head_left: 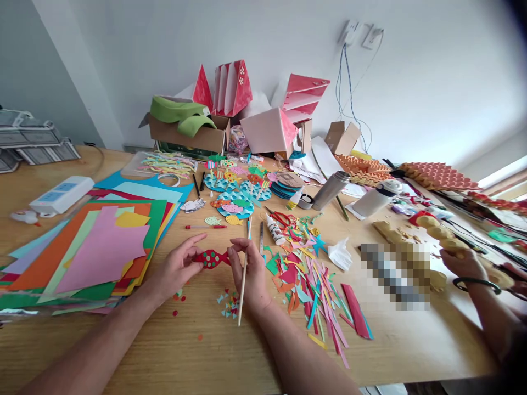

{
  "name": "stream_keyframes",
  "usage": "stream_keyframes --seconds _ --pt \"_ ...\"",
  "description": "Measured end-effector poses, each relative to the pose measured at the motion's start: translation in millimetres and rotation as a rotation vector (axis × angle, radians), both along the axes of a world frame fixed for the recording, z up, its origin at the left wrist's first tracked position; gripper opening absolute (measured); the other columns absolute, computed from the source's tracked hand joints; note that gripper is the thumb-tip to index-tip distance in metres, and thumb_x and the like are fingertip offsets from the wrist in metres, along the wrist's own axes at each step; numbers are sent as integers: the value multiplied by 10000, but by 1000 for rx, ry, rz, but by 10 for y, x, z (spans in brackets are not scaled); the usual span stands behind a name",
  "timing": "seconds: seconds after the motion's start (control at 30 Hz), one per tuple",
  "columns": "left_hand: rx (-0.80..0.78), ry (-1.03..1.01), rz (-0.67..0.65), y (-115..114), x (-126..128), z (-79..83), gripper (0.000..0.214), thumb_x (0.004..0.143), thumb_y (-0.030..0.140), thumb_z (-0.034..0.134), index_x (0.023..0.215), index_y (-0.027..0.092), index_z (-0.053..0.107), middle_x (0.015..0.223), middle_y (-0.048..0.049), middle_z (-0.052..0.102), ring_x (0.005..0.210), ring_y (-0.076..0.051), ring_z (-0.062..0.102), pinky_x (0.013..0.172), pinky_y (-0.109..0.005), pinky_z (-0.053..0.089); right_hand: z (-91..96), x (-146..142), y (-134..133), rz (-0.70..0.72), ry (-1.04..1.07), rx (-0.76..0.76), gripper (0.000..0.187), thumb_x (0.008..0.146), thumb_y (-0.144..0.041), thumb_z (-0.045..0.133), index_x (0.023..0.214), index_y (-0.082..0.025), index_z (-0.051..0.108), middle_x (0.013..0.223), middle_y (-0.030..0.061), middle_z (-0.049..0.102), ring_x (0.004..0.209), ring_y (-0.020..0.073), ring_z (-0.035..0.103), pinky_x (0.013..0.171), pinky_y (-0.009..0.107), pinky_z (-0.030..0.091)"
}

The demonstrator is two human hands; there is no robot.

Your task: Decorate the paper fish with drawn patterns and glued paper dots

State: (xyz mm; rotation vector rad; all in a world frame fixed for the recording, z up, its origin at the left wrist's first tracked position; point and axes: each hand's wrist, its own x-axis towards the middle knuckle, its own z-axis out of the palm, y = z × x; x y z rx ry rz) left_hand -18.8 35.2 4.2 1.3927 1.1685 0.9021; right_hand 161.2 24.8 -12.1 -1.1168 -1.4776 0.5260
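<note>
My left hand [179,266] and my right hand [249,269] hold a red paper fish with green dots [212,258] between them, just above the wooden table [173,351]. The left hand pinches its left end, the right hand its tail end. A thin wooden stick [242,285] also lies in my right hand, slanting down toward me. Small paper triangles [228,304] lie scattered under my right wrist.
A stack of coloured paper sheets [94,247] lies at left. Paper scraps [308,274], a glue bottle [275,229] and finished paper fish [236,203] sit ahead. Boxes [189,134] line the wall. Another person's hand with a green bangle [473,271] works at right.
</note>
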Motion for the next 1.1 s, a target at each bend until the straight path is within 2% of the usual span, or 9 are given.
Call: stream_keyframes --seconds 0.2,0.37,0.6,0.83,1.1 --pt "-65 -76 66 16 10 6 734 699 325 633 1387 133 463 834 -21 701 733 -184 672 694 -329 541 -6 19 29 -13 56 -76 116 909 -267 567 1000 -200 594 762 4 645 665 135 631 648 270 539" --pt "-62 -91 76 15 5 24 721 694 307 632 1370 118 469 761 15 664 671 -161 649 668 -310 528 6 11 43 14 115 -154 176 923 -350 555 994 -195 599 770 18 660 683 145 634 632 264 526" --pt "-28 -104 95 18 4 5 688 703 282 629 1356 131 472 756 20 665 664 -153 647 656 -303 533 48 13 9 95 163 -248 290 965 -442 463 1024 -190 593 796 27 681 769 158 655 729 289 524" --pt "21 -60 97 25 -1 -52 680 712 287 610 1363 147 470 750 31 645 680 -146 651 638 -280 519 16 31 11 158 47 -228 260 884 -344 614 1091 -192 574 770 4 655 739 159 636 753 307 511" --pt "32 -50 98 6 -4 9 693 709 266 611 1363 93 455 729 38 638 630 -125 613 618 -261 489 -40 34 41 148 48 -229 244 881 -319 596 1088 -190 581 759 1 632 726 158 615 743 310 507"
